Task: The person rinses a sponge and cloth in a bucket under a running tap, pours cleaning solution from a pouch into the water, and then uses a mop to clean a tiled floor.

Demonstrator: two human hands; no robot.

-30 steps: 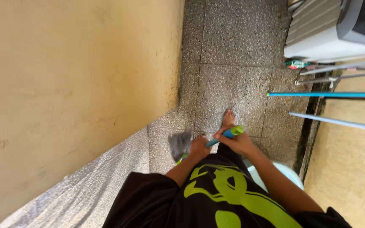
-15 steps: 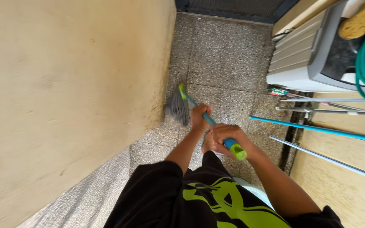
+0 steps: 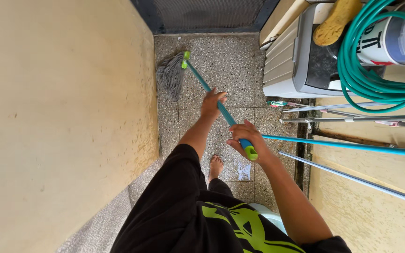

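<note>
A yellow wall (image 3: pixel 62 117) stands on the left. The grey mop head (image 3: pixel 169 77) rests on the speckled floor (image 3: pixel 230 56) beside it. The left hand (image 3: pixel 212 103) and right hand (image 3: pixel 245 138) wrap tight around the mop handle (image 3: pixel 207 89). A white box (image 3: pixel 296 61), green hose (image 3: pixel 376 79) and leaning poles (image 3: pixel 352 146) crowd the right side.

Left hand (image 3: pixel 212 102) reached forward, arm nearly straight, fingers wrapped shut. Right hand (image 3: pixel 245 137) closer to torso, elbow bent, fist closed, knuckles up. One bare foot (image 3: pixel 215 166) planted below.
</note>
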